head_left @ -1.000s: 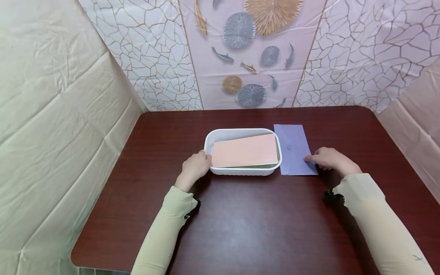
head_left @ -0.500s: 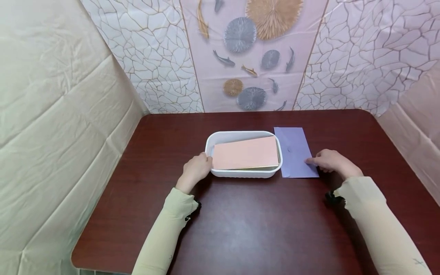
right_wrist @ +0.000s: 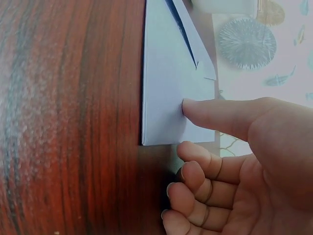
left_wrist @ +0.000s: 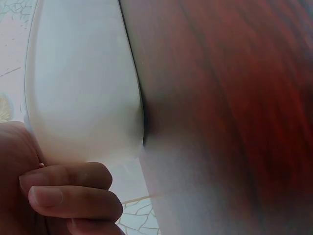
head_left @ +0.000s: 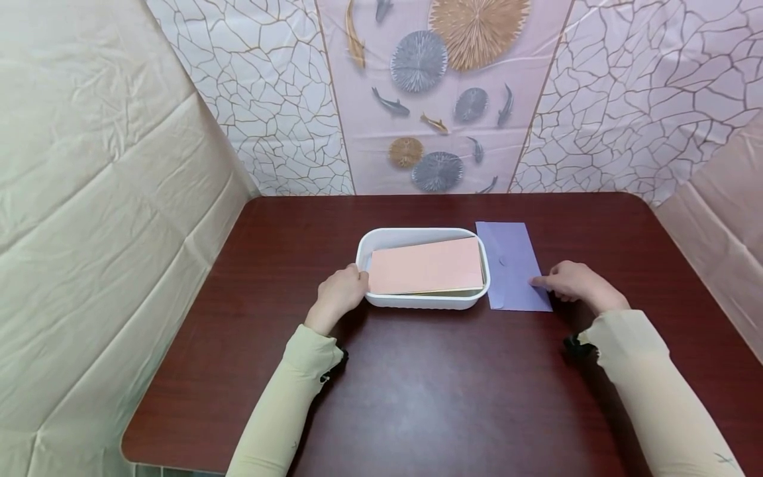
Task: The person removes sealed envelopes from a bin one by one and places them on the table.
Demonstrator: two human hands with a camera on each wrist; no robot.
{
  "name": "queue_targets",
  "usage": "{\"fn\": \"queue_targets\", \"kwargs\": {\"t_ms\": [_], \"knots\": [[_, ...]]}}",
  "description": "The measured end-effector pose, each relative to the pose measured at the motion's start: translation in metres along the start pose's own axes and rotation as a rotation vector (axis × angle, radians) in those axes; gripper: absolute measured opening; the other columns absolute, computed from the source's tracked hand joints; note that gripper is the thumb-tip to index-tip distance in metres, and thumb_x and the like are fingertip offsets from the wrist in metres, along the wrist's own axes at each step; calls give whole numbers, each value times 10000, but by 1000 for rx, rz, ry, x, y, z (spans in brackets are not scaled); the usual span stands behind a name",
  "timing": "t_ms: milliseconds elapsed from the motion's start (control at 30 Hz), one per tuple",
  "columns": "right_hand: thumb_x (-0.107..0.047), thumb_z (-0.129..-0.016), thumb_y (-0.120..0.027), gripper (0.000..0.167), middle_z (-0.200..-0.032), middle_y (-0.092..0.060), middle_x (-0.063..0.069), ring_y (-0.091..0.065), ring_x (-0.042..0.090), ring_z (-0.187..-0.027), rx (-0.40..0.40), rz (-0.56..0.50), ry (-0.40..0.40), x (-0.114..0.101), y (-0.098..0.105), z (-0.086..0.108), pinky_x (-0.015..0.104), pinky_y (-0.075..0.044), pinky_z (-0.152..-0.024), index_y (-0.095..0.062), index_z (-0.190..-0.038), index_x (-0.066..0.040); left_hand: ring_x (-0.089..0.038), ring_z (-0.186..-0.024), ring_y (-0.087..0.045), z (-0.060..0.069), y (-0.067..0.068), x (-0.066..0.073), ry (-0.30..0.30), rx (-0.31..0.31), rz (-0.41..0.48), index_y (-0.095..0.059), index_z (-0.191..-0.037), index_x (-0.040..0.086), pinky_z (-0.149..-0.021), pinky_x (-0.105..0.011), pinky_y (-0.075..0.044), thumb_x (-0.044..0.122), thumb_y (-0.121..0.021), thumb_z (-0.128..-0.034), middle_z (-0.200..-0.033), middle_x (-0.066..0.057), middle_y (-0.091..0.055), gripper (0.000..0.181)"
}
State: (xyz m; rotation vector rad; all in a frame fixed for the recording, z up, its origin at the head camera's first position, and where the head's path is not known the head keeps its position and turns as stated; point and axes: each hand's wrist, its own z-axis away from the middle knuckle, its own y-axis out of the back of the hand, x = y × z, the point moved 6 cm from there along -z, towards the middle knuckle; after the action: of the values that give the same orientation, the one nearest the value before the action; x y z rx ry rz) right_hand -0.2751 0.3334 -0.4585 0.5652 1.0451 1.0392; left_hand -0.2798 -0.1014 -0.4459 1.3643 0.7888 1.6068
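Observation:
A white plastic basket (head_left: pixel 422 302) stands mid-table, with a pink envelope-sized paper item (head_left: pixel 426 267) on top of other flat pieces in it. My left hand (head_left: pixel 338 295) grips the basket's left end; in the left wrist view, curled fingers (left_wrist: pixel 80 200) show at its wall. Right of the basket lies a purple envelope (head_left: pixel 511 265), its flap slightly raised in the right wrist view. My right hand (head_left: pixel 577 285) is at its near right part. The straight thumb (right_wrist: pixel 215 115) touches the envelope's face, while the other fingers hang loosely curled past its edge.
The dark red wooden table (head_left: pixel 441 397) has rounded corners. Patterned cloth (head_left: pixel 286 99) hangs behind it, and pale quilted cloth (head_left: pixel 119 218) borders the left side. The envelope's left edge lies close beside the basket.
The view has tilted slightly. My right thumb and the envelope's near right corner have shifted a little toward me. My left hand and the basket look unchanged.

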Motion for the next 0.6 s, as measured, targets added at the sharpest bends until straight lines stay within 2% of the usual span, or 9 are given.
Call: {"fn": "queue_targets", "kwargs": {"t_ms": [133, 233, 400, 600], "knots": [[-426, -952, -616, 438, -681, -547, 71, -547, 186, -614, 4, -4, 7, 0, 0, 0, 316, -482, -577, -570, -723, -54, -268, -843, -612, 1, 0, 0, 1, 6, 2, -601, -997, 105, -790, -504, -478, 332, -312, -1006, -876, -66, -626, 368], [-399, -968, -601, 431, -672, -544, 69, -550, 185, -605, -6, -14, 43, -3, 1, 2, 324, -488, -570, -575, -733, -39, -262, -848, -615, 1, 0, 0, 2, 12, 0, -608, -982, 117, -791, -503, -477, 331, -320, -1003, -875, -51, -633, 359], [-370, -986, -584, 420, -695, -566, 90, -576, 208, -624, -7, -19, 63, -5, 10, 5, 348, -517, -583, -605, -784, -4, -252, -822, -614, 0, 1, 2, -4, 3, -27, -616, -922, 137, -764, -485, -471, 330, -342, -994, -837, -35, -631, 343], [-293, -1015, -545, 379, -784, -606, 120, -594, 240, -716, 25, -18, 102, -16, 35, 3, 360, -514, -638, -617, -1000, 79, -250, -770, -612, -2, 5, 3, -6, 1, -86, -636, -834, 154, -713, -481, -470, 343, -372, -982, -768, -35, -621, 357]]}}
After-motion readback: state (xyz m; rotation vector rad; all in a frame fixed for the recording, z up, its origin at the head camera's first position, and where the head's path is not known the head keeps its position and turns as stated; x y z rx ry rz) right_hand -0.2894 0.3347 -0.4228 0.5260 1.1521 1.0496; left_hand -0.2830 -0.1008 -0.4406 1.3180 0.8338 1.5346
